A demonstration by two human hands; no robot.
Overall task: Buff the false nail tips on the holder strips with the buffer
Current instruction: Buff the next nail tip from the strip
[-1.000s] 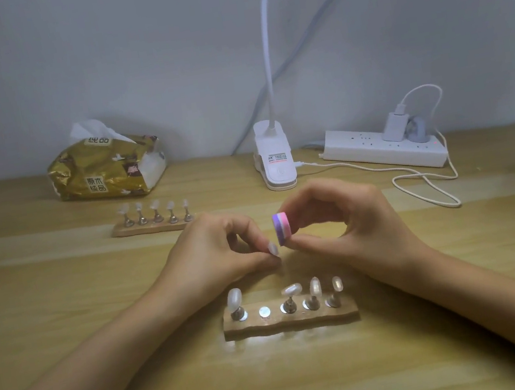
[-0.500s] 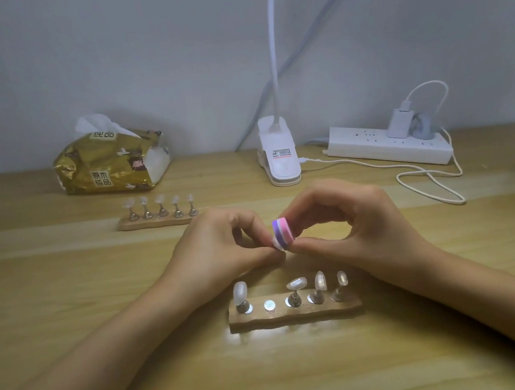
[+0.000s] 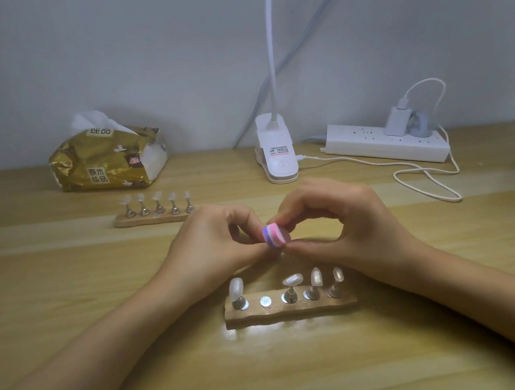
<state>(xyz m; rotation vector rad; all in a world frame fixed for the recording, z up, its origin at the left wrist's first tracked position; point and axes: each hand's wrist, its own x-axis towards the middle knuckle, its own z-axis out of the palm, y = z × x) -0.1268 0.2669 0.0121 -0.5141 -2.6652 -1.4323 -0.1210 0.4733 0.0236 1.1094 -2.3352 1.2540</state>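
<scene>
head | right hand (image 3: 348,224) pinches buffer (image 3: 276,234) above desk (image 3: 62,293) centre | left hand (image 3: 213,245) curled against it, contents untellable | near holder strip (image 3: 288,312): four nail tips (image 3: 292,279), second seat bare | far holder strip (image 3: 152,219): five tips seated | likely midway, finish unreadable

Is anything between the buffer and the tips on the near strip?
Nothing visible does. The right hand pinches the buffer beside the left hand, above and behind the near strip; its four tips stand uncovered.
</scene>
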